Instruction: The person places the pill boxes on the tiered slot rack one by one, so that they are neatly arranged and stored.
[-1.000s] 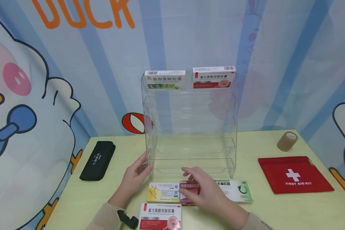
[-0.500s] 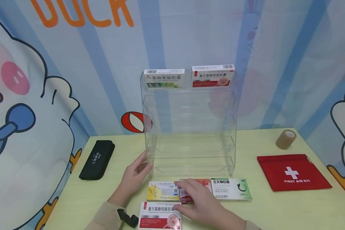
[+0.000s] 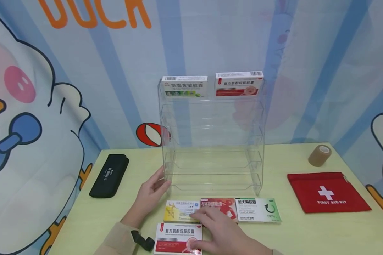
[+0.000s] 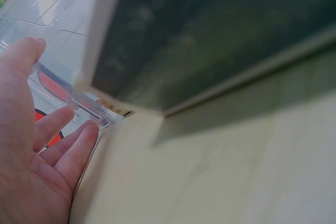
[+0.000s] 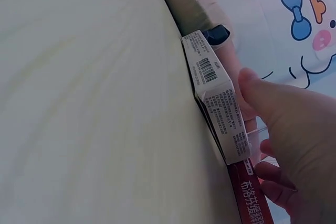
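My left hand grips the lower left side of a clear acrylic display rack; in the left wrist view the thumb and fingers lie on either side of its edge. My right hand is spread low over the medicine boxes. Its thumb overlaps the right part of a white and red medicine box nearest me, and its fingertips reach the yellow and white medicine box. The right wrist view shows the thumb close to a box's side. Behind the fingers lies a red medicine box, partly covered.
A green and white medicine box ends the row at right. Two boxes stand on the rack's top tier. A black case lies left; a red first aid pouch and a brown tape roll lie right.
My right hand has moved from over the red box toward me and left, to the white and red box, uncovering more of the red box. The left hand stays on the rack.
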`<state>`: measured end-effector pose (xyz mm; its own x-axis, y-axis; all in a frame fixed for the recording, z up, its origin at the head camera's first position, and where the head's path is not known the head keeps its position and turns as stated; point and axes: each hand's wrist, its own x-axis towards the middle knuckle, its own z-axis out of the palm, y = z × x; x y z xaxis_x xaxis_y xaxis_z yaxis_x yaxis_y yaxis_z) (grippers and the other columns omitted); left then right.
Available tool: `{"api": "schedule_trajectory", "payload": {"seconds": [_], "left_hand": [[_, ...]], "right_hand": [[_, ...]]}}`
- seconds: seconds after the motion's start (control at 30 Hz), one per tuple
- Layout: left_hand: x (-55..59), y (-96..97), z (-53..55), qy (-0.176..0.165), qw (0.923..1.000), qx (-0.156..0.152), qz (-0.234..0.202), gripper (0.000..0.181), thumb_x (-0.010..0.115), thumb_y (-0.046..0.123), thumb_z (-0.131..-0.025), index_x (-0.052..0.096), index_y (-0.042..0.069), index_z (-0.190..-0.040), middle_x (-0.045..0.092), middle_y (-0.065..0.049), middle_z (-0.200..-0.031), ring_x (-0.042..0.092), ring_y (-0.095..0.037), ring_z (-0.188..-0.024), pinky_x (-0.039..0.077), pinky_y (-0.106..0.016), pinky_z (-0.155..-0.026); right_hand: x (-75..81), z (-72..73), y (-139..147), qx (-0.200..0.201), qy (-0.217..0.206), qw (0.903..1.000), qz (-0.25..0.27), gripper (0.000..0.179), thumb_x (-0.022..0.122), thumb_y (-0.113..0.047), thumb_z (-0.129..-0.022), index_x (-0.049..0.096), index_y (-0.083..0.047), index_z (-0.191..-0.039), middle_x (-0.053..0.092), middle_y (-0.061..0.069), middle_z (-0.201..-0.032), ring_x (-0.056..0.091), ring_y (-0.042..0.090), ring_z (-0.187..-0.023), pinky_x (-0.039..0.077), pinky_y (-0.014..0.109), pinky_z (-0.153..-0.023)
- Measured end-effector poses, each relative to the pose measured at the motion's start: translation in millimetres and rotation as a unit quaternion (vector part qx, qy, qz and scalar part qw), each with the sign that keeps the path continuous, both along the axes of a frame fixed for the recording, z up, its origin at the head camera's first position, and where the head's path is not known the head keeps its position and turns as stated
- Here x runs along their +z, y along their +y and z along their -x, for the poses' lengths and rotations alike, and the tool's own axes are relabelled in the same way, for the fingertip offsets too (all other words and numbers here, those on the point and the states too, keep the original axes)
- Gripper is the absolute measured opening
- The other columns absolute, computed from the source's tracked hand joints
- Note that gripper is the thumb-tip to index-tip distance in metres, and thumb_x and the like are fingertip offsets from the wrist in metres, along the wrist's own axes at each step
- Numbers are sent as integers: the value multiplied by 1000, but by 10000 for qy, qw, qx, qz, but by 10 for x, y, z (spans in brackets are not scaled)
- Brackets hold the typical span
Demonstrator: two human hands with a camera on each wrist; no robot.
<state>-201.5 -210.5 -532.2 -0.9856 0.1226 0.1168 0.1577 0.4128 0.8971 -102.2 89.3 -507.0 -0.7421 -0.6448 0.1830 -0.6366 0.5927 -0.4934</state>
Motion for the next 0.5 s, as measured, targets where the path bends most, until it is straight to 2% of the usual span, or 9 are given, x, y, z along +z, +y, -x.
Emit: {"api": "schedule_trajectory", "payload": {"seconds": [0.27,0.4,0.5], "left_hand": [[9,18,3,6,10000,-32,49,68,71,40,-109,41,43,-169,59,-5,-166,65,-32,-147,55,-50,-121],[13,12,-1,14,10000,-10,66,68,72,38,-109,42,41,-170,60,-6,-165,66,-32,-146,55,-50,-121],[9,3,-7,29,10000,-2,41,68,72,37,-109,42,39,-170,60,-6,-164,66,-32,-145,55,-50,-121]], "right_hand": [[-7,-10,4,226,316,9991,-156,66,67,-73,-99,68,-26,-146,67,-14,-132,59,7,-121,60,34,-108],[-16,-5,-10,260,357,9987,-249,64,65,-74,-99,70,-27,-142,68,-16,-129,56,5,-117,59,31,-105],[-2,-3,-21,261,204,9986,-414,66,62,-77,-99,70,-29,-142,68,-16,-130,56,5,-119,59,33,-107]]}}
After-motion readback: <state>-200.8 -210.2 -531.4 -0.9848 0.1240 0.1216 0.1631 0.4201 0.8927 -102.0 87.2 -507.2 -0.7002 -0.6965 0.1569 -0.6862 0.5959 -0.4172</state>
